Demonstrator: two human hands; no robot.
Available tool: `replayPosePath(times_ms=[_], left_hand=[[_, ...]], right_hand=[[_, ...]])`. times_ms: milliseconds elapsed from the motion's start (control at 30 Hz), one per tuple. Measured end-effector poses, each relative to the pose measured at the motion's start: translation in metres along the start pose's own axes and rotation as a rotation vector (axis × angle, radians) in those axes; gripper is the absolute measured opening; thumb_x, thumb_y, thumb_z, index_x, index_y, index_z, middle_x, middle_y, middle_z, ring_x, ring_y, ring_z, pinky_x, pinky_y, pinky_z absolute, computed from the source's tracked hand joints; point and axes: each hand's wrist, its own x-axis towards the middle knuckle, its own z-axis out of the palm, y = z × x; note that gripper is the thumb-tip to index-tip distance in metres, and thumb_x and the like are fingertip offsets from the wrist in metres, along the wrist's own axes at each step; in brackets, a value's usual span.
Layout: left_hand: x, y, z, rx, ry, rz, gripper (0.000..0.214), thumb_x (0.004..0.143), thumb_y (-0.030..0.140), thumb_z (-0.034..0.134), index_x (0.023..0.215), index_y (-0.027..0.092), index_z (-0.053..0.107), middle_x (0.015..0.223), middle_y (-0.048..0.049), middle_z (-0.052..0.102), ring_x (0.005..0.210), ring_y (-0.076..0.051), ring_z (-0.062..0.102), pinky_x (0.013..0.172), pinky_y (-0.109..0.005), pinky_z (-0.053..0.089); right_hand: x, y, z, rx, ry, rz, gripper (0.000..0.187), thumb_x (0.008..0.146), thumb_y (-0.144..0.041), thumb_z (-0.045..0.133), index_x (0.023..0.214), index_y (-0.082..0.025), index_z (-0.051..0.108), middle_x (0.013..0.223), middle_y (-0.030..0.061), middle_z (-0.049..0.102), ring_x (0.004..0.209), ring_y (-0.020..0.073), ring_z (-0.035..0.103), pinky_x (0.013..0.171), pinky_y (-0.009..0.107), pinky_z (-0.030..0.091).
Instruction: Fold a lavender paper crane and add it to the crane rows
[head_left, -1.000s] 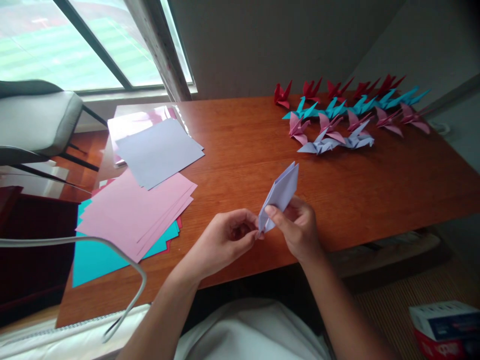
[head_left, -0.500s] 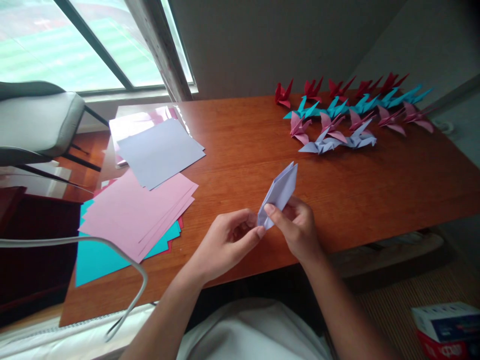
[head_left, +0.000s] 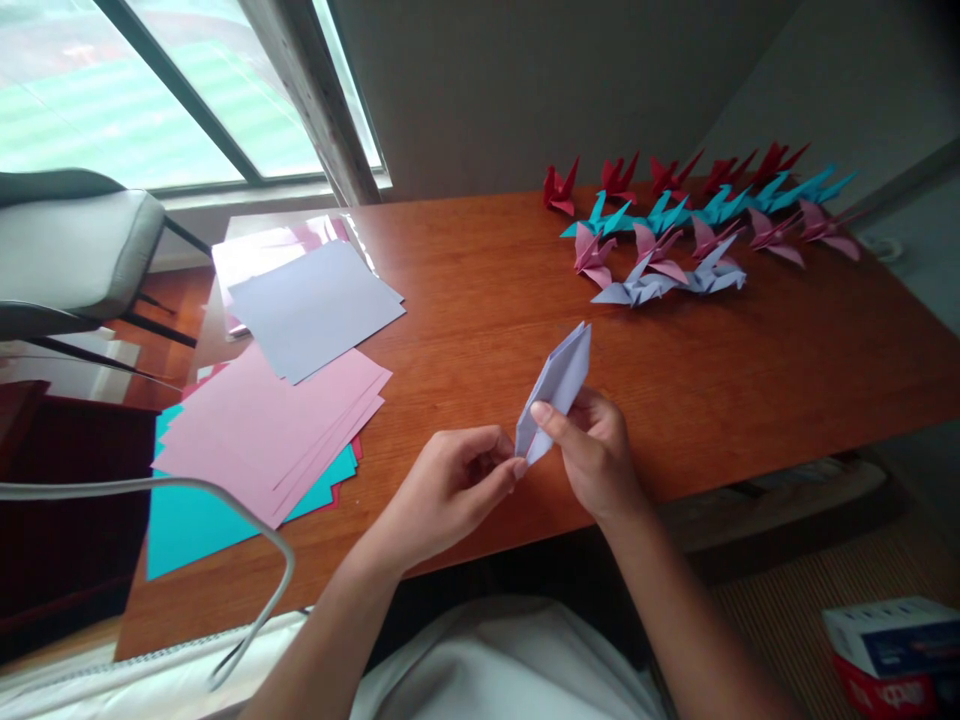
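Note:
A folded piece of lavender origami paper (head_left: 564, 372) is held up above the table's near edge, its layers parted at the top tip. My right hand (head_left: 598, 448) is closed on its right side, thumb flat across the front and fingers behind. At the lower left corner, my left hand (head_left: 457, 490) pinches the paper between thumb and forefinger, its other fingers curled. Beyond the hands stand lavender paper cranes (head_left: 651, 285), with rows of pink cranes (head_left: 595, 256), turquoise cranes (head_left: 600, 217) and red cranes (head_left: 559, 188) behind them.
On the wooden table (head_left: 450, 330) to the left lie lavender sheets (head_left: 319, 308), pink sheets (head_left: 262, 430) and turquoise sheets (head_left: 195, 530). A grey curved tube (head_left: 247, 510) crosses the near left corner. A chair (head_left: 90, 250) stands by the window; a box (head_left: 892, 650) sits low at right.
Both hands keep their hold on the lavender paper, with only a very slight shift at its lower corner. The whole view has moved a little.

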Motion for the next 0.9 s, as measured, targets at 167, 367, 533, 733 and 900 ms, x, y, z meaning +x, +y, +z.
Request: replayPosePath(times_ms=[167, 367, 533, 733, 900], left_hand=[[0.0001, 0.0033, -0.0007, 0.010, -0.005, -0.008, 0.037, 0.097, 0.041, 0.056, 0.071, 0.015, 0.057, 0.066, 0.0025, 0.049, 0.062, -0.010, 0.040, 0.056, -0.024, 0.029], [0.0005, 0.0004, 0.0009, -0.096, 0.021, -0.020, 0.040, 0.099, 0.045, 0.051, 0.074, 0.015, 0.058, 0.068, 0.0007, 0.051, 0.064, -0.012, 0.044, 0.059, -0.025, 0.033], [-0.0004, -0.0020, 0.0008, -0.055, 0.006, -0.028, 0.037, 0.099, 0.043, 0.052, 0.075, 0.015, 0.058, 0.068, 0.0011, 0.051, 0.063, -0.011, 0.043, 0.057, -0.024, 0.033], [0.0002, -0.0028, -0.0001, -0.004, -0.013, -0.044, 0.037, 0.098, 0.042, 0.053, 0.074, 0.015, 0.059, 0.067, 0.0008, 0.055, 0.062, -0.011, 0.046, 0.056, -0.023, 0.033], [0.0003, -0.0011, -0.0010, 0.008, -0.009, -0.035, 0.037, 0.098, 0.040, 0.054, 0.072, 0.016, 0.058, 0.066, 0.0001, 0.058, 0.062, -0.011, 0.049, 0.056, -0.023, 0.035]], right_hand=[[-0.0007, -0.0003, -0.0005, 0.016, -0.050, 0.002, 0.017, 0.083, -0.033, 0.075, 0.077, -0.021, 0.065, 0.071, -0.0025, 0.062, 0.066, 0.0132, 0.057, 0.062, 0.024, 0.050], [-0.0024, -0.0073, 0.0033, -0.029, -0.200, 0.053, 0.013, 0.082, -0.030, 0.073, 0.077, -0.020, 0.066, 0.071, -0.0017, 0.064, 0.065, 0.0140, 0.060, 0.062, 0.025, 0.051], [-0.0026, -0.0076, 0.0047, -0.050, -0.165, 0.047, 0.013, 0.081, -0.028, 0.073, 0.077, -0.020, 0.064, 0.071, -0.0024, 0.062, 0.065, 0.0130, 0.058, 0.062, 0.024, 0.050], [-0.0009, -0.0050, 0.0039, -0.062, -0.060, 0.044, 0.017, 0.080, -0.032, 0.073, 0.076, -0.021, 0.062, 0.070, -0.0029, 0.059, 0.064, 0.0133, 0.057, 0.060, 0.024, 0.050], [-0.0013, -0.0015, 0.0034, -0.033, -0.019, 0.053, 0.018, 0.080, -0.034, 0.074, 0.077, -0.021, 0.062, 0.070, -0.0028, 0.060, 0.064, 0.0135, 0.058, 0.060, 0.025, 0.050]])
